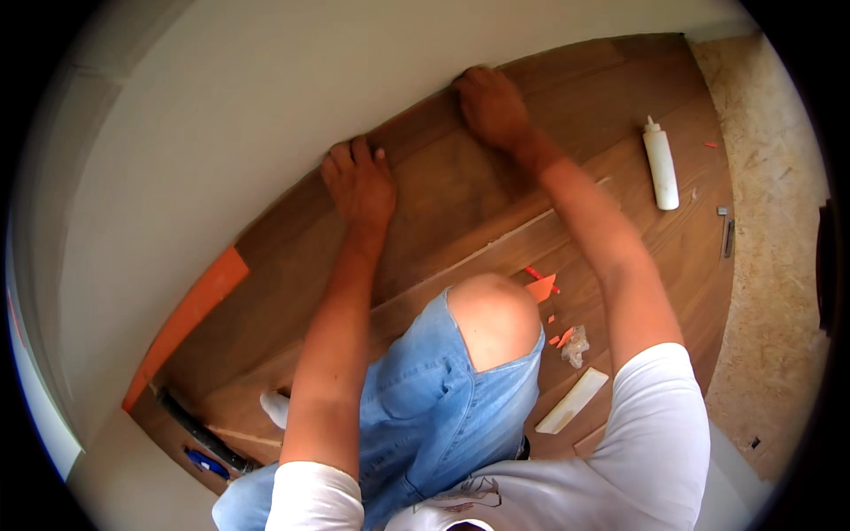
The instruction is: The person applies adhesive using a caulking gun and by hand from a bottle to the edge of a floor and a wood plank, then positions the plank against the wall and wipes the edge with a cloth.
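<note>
My left hand (359, 181) rests at the wall-side edge of a brown wooden plank (425, 190), fingers bent and spread apart. Farther right along that edge, my right hand (491, 106) has its fingers curled against the strip beside the white wall (221, 115); whatever is under those fingertips is hidden. An orange strip (186, 319) lies along the wall at the lower left. To the right of my right arm, a white squeeze bottle (660, 168) lies on its side on the planks.
My bent knee (496, 319) is beside orange scraps (542, 288), a red tool, crumpled clear plastic (575, 347) and a pale strip (571, 400). A black bar (204, 429) and blue tool (204, 462) lie lower left. Small metal pieces (726, 234) lie near the chipboard (761, 265) at right.
</note>
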Available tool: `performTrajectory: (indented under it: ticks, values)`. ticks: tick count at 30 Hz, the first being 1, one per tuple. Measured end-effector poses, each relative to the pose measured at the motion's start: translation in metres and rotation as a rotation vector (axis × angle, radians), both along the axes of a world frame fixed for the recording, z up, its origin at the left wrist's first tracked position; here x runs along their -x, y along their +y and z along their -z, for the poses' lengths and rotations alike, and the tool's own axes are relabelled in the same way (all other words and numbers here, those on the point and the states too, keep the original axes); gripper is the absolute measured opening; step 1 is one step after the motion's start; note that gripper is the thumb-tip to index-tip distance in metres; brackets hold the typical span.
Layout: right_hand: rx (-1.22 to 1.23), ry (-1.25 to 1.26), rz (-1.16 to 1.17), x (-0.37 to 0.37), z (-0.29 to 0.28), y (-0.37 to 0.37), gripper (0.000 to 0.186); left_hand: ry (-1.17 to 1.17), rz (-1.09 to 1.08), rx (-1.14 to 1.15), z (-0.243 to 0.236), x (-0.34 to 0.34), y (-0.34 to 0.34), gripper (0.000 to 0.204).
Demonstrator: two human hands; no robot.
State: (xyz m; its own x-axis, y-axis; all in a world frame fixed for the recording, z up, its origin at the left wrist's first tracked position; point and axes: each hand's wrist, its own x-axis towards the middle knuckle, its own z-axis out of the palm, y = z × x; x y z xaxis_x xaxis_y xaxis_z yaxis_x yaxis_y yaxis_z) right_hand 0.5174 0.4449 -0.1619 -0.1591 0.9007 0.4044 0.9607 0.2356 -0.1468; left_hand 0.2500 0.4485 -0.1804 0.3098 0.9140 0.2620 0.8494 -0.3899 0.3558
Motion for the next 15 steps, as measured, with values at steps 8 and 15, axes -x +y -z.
performTrajectory:
  ticks: [8, 15]
  values:
    - [-0.009, 0.06, 0.066, -0.039, -0.002, -0.021, 0.028, -0.018, 0.021, -0.073, 0.015, 0.001, 0.002, 0.033]
    - [-0.054, -0.044, 0.062, -0.074, -0.006, -0.02, 0.028, -0.026, 0.094, -0.128, 0.014, 0.004, -0.002, 0.037]
